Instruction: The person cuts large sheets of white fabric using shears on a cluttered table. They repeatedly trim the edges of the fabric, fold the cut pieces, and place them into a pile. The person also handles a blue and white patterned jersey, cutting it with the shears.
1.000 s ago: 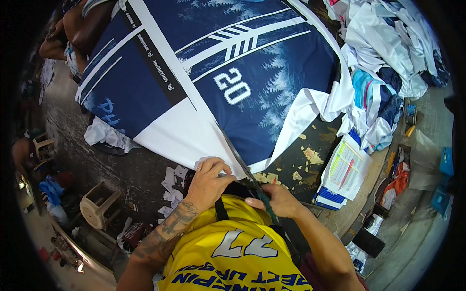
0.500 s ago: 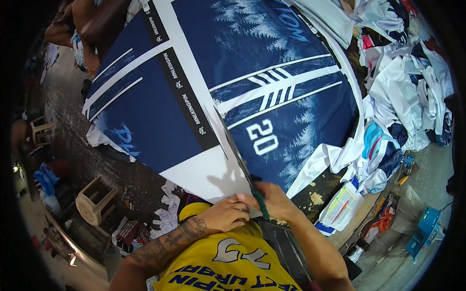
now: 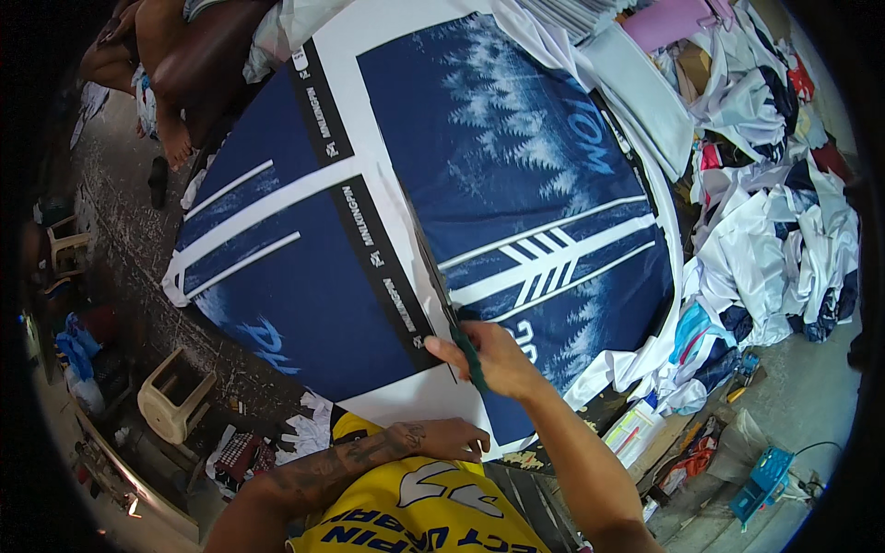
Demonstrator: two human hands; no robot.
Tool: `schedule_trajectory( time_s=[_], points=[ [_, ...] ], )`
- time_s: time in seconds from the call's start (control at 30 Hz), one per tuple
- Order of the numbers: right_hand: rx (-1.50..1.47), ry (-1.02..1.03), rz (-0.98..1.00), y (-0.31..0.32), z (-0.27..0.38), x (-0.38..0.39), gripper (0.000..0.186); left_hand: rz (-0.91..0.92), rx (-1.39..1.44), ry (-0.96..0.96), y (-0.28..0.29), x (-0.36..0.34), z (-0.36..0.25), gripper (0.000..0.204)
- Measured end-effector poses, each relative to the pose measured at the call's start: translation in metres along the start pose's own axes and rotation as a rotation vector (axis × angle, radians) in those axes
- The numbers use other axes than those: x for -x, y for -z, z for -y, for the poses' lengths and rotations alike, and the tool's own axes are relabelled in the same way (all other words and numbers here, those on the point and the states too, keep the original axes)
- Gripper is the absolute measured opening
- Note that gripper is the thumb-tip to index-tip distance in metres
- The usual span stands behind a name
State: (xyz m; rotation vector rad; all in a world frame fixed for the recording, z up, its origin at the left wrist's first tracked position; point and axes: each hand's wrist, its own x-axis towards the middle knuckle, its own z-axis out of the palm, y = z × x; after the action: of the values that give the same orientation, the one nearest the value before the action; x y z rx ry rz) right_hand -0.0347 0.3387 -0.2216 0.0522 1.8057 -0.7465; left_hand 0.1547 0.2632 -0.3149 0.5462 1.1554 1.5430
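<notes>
A large navy and white printed cloth (image 3: 304, 313) with pine-tree patterns and white stripes lies spread over the table before me. My right hand (image 3: 498, 359) is closed round the green handles of a pair of scissors (image 3: 471, 358). Their dark blades point away from me, along the white strip between the two navy panels, where a slit runs. The right panel (image 3: 433, 166) lies beyond the blades. My left hand (image 3: 454, 440) rests on the cloth's near white edge, close to my body, its fingers lying loosely on it and holding nothing.
Piles of white and navy cloth scraps (image 3: 765, 221) heap at the right. A teal machine (image 3: 763, 484) stands at lower right. To the left are a beige plastic stool (image 3: 177, 394) and a person's bare foot (image 3: 172, 138). A pink item (image 3: 678, 26) lies at the far right.
The right hand and scissors have moved farther up the cloth, away from my body. My left hand has come apart from the right hand and sits lower. The view has shifted.
</notes>
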Motion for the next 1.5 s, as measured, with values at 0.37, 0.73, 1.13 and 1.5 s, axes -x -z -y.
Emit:
schedule_trajectory(
  time_s=[0.37, 0.73, 1.13, 1.5],
  points=[
    [0.070, -0.130, 0.088, 0.033, 0.110, -0.063, 0.080, 0.381, 0.074, 0.047, 0.021, -0.053, 0.040, 0.058],
    [-0.047, 0.077, -0.045, 0.052, 0.192, -0.140, 0.079, -1.829, -0.281, 0.054, 0.317, 0.226, -0.174, 0.035],
    [-0.113, 0.441, -0.497, 0.031, 0.039, 0.009, 0.059, -1.892, -1.015, 0.162, 0.104, 0.226, -0.002, 0.079],
    [0.054, -0.546, -1.245, -0.029, -0.448, 0.231, 0.042, -2.146, -0.310, -0.166, 0.187, 0.413, -0.020, 0.061]
  ],
)
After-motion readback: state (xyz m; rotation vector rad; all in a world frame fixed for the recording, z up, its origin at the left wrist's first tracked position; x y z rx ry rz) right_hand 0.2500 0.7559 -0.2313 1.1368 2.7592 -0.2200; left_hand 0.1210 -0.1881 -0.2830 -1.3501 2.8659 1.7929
